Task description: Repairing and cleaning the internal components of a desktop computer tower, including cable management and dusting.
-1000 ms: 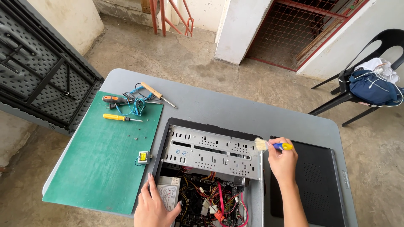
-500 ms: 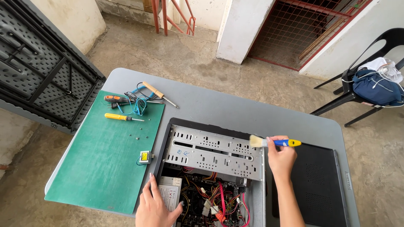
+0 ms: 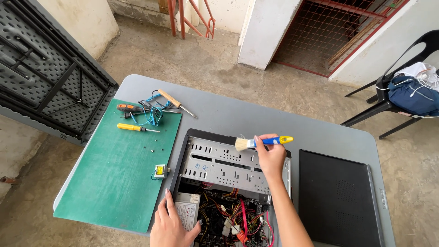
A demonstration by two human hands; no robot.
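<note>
My right hand [image 3: 270, 158] grasps the brush [image 3: 263, 142] lying sideways, bristles pointing left over the drive cage [image 3: 224, 167] (my left hand [image 3: 171, 225] rests flat on the case).

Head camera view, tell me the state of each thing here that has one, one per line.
Computer case: open, side panel off
Side panel: flat on table
Paintbrush: held in right hand
Left hand: resting on power supply
Yellow screwdriver: lying on green mat

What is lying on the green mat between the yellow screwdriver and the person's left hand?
In the head view, a small yellow component lies between yellow screwdriver and left hand, plus tiny screws.
</note>
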